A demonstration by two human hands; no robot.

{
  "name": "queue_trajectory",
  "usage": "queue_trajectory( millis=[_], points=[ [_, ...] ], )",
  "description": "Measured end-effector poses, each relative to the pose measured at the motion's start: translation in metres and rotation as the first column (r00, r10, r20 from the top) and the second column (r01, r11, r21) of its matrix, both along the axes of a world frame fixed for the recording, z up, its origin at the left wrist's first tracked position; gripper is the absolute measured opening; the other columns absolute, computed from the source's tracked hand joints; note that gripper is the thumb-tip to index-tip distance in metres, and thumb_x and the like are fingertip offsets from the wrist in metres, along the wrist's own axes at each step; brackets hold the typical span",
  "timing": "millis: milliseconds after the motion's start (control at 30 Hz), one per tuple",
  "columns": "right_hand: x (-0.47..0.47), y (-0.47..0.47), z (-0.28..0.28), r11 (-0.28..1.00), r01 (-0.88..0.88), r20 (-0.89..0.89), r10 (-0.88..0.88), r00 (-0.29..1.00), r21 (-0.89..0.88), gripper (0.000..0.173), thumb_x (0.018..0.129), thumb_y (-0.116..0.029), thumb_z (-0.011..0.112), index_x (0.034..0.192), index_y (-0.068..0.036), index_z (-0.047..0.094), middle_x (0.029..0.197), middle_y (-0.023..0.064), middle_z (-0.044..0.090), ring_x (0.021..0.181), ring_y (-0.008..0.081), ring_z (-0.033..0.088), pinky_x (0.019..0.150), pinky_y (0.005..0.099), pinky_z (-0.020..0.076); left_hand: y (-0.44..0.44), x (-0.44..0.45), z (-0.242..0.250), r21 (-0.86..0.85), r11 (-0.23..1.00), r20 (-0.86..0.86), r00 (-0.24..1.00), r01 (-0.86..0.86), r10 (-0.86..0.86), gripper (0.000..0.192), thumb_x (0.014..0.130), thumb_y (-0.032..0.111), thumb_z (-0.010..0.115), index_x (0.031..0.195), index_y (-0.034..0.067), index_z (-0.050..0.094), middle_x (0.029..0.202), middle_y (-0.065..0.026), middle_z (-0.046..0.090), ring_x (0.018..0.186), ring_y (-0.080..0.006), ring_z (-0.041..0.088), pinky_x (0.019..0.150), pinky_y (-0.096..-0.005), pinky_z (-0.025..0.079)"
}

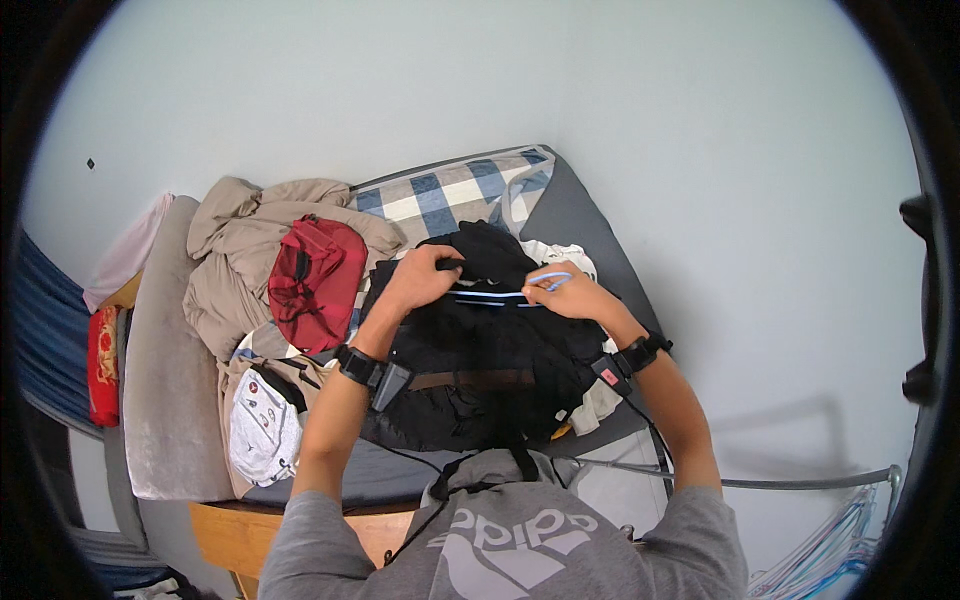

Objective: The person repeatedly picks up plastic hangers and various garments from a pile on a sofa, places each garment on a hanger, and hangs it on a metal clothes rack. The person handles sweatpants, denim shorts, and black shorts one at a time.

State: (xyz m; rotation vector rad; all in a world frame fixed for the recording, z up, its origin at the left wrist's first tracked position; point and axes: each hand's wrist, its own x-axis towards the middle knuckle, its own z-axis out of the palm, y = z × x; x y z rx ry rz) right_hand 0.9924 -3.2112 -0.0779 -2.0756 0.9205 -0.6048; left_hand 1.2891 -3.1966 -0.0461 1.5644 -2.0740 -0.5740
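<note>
A pale-blue clothes hanger (491, 295) is pinched in my right hand (571, 294), its hook curving over the fingers. Its straight bar runs left across a heap of black clothes (487, 341). My left hand (424, 279) grips a bit of black cloth (450, 264) near the hanger's left end; how far the hanger goes into the cloth is hidden. Dark fabric spreads below both hands, with a brown strip (472, 379) across it. White cloth (559, 255) shows behind my right hand.
The clothes lie on a bed with a checked sheet (435, 199) and grey mattress (577, 202). To the left are a beige quilt (225, 277), red backpack (319, 285), white bag (262, 427) and padded headboard (169, 360). Several hangers (832, 544) hang from a metal rail (802, 480), lower right.
</note>
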Motion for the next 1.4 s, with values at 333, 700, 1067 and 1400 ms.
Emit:
queue_trajectory(
  millis=[333,700,1067,1400],
  points=[
    [0.016,0.007,0.076,0.976,-0.022,-0.087,0.003,0.996,-0.217,0.031,0.093,-0.03,0.063,0.077,-0.004,0.07,0.068,0.0101,0.066,0.065,0.0288,0.062,0.068,0.0375,0.0495,0.027,-0.025,0.057,-0.091,0.996,-0.078,0.997,0.019,-0.027,0.036,0.09,0.026,0.064,0.116,0.001,0.067,0.093,-0.0218,0.068,0.089,-0.0317,0.067,0.081,-0.0368,0.05],
    [-0.029,0.087,0.204,0.924,0.171,-0.048,-0.199,0.979,-0.343,0.016,0.087,-0.02,0.072,0.083,-0.005,0.069,0.061,0.0133,0.061,0.054,0.0253,0.06,0.056,0.0354,0.0457,0.072,-0.023,0.093,-0.358,0.909,0.222,0.965,0.214,-0.14,0.057,0.088,0.052,0.068,0.109,0.001,0.056,0.085,-0.0202,0.062,0.084,-0.0445,0.061,0.069,-0.0477,0.047],
    [-0.075,0.239,0.196,0.648,0.561,0.025,-0.643,0.766,-0.516,0.023,0.09,-0.021,0.072,0.099,-0.001,0.065,0.086,0.015,0.069,0.08,0.0277,0.068,0.073,0.0389,0.0517,0.054,-0.059,0.08,-0.235,0.868,-0.476,0.727,0.437,-0.495,0.031,0.071,0.017,0.087,0.078,-0.001,0.063,0.061,0.0043,0.05,0.063,-0.0041,0.043,0.053,-0.0254,0.036],
    [-0.098,0.461,0.178,0.225,0.865,0.024,-0.965,0.263,-0.448,0.034,0.083,-0.015,0.076,0.113,-0.001,0.066,0.091,0.0194,0.069,0.083,0.0353,0.069,0.073,0.0376,0.0543,0.099,-0.144,0.084,-0.27,0.616,-0.618,0.357,0.74,-0.7,0.046,0.079,0.037,0.088,0.093,-0.002,0.069,0.078,0.0048,0.062,0.074,-0.0051,0.053,0.065,-0.0232,0.043]
  ],
)
